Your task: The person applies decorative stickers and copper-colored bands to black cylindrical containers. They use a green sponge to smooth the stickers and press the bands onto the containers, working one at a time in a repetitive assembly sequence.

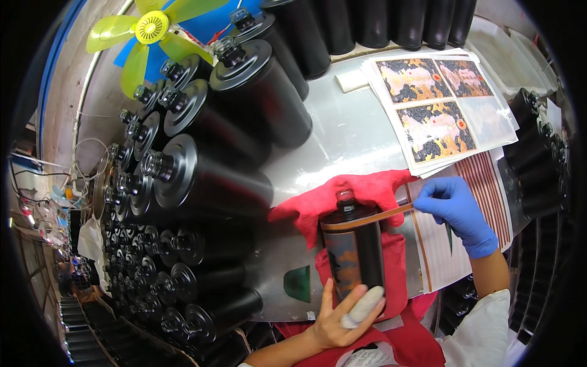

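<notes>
Head view: left hand [345,315] grips black bottle [371,257] on red cloth [397,266], table's [324,140] near edge, likely against rolling; right hand [455,211] pinches brown strip [379,216] taut.

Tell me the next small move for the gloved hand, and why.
Probably bring the brown strip down around the black bottle: the right hand pinches it out to the side, clear of the surface, while the left hand rests on the lower body.
</notes>
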Demonstrator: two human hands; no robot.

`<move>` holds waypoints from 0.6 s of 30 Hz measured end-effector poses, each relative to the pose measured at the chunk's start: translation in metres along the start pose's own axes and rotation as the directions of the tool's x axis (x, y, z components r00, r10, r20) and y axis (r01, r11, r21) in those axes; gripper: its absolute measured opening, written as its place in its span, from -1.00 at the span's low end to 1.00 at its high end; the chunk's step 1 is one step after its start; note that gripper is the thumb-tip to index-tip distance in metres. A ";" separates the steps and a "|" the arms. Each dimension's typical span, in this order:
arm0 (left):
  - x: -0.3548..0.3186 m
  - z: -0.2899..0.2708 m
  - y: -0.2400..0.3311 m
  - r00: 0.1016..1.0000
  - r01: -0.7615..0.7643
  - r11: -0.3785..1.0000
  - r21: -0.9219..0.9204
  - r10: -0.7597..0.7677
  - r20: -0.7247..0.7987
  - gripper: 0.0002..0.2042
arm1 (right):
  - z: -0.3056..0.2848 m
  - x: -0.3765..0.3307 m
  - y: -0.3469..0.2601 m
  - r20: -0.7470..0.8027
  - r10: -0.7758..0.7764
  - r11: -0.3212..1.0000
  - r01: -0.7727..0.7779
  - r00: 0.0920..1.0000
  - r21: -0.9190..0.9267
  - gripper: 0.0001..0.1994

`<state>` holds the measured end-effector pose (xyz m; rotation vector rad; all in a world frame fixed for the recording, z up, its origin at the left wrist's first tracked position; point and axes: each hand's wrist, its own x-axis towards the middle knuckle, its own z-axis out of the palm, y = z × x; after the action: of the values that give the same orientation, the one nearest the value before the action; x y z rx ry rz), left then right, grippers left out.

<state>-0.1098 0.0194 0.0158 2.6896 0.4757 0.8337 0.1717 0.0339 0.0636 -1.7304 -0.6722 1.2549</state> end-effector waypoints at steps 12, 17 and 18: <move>0.017 0.001 0.005 0.997 -0.003 0.982 0.187 -0.012 0.081 -0.70 | 0.010 -0.002 -0.007 0.003 -0.011 0.999 0.011 1.000 -0.033 -0.84; -0.018 0.009 -0.018 0.976 0.079 0.971 -0.225 -0.121 -0.180 -0.38 | 0.039 0.000 -0.013 0.145 -0.082 0.997 0.080 0.986 0.020 -0.85; -0.035 0.014 -0.022 0.977 0.109 0.931 -0.347 -0.164 -0.134 -0.25 | 0.044 -0.002 -0.012 0.163 -0.124 0.992 0.125 0.979 -0.001 -0.85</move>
<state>-0.1336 0.0237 -0.0204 2.2593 0.4983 0.9962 0.1308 0.0524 0.0701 -1.5805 -0.8705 1.3156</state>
